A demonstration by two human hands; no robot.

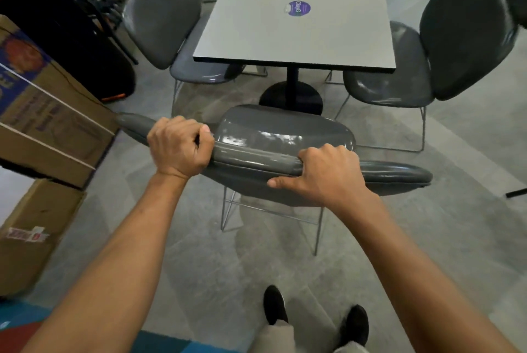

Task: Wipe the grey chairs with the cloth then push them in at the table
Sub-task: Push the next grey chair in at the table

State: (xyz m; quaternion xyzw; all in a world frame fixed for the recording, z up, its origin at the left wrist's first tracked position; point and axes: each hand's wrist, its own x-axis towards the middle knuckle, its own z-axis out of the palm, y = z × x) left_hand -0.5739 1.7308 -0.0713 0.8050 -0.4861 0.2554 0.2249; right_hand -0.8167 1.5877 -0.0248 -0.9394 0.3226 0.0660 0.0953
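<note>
Gripping the near grey chair (285, 130) by its backrest top, my left hand (179, 147) and right hand (328, 175) curled round it, facing the table (299, 38)

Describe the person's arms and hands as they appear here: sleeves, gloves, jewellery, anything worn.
Both forearms are bare right down to the frame's lower edge, with no sleeve showing. The left hand and right hand wear no gloves, and no watch, bracelet or ring shows on either wrist or on the visible fingers. No markings show on them.
</note>
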